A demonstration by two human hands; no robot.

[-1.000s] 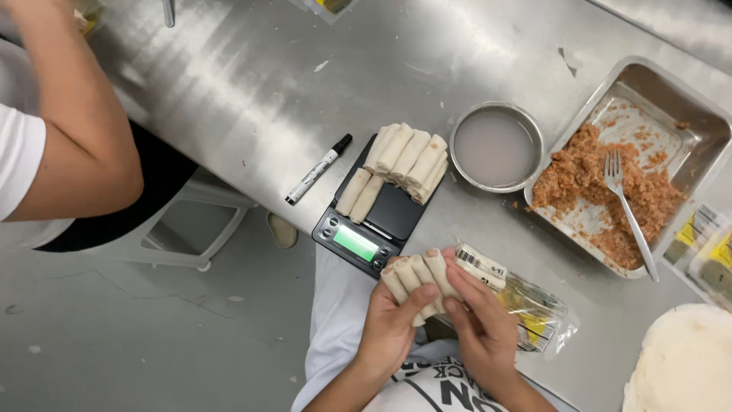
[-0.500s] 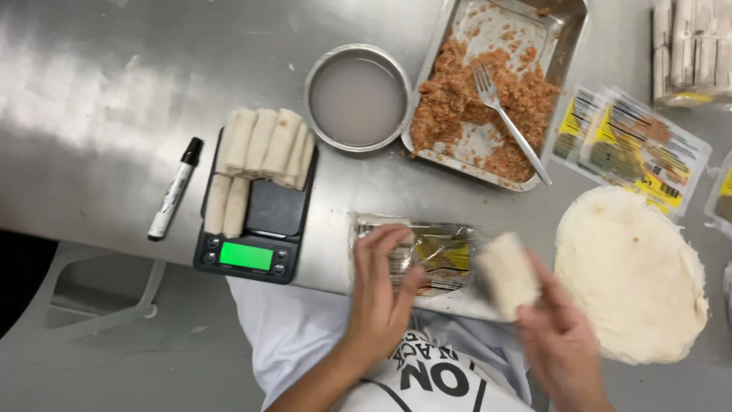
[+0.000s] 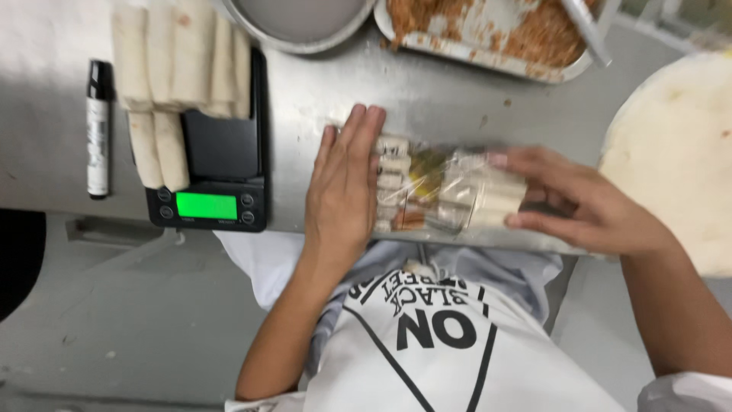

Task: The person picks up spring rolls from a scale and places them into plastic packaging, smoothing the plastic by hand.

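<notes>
Head view of a steel worktop (image 3: 427,91) at its near edge. The left hand (image 3: 347,187) lies flat and open, palm down, fingers together, its fingertip side pressed against the closed end of a clear bag (image 3: 427,191); it grasps nothing and serves as a stop, so the bag cannot slide leftward. The right hand (image 3: 579,206) curls around the opposite, open end of the bag, thumb below and fingers above, gripping a bundle of rolls (image 3: 492,200) that sits partly inside the mouth; the bag lies lengthwise between the two hands, which suits pushing the bundle in against the braced end. Motion blur obscures how far the rolls have entered. To the left, a black scale (image 3: 217,172) with a lit green display carries more rolls (image 3: 179,65) stacked side by side, a marker (image 3: 97,130) beside it. A round pan (image 3: 301,23), a tray of filling (image 3: 488,34) and a tortilla stack (image 3: 675,145) stand within reach.
</notes>
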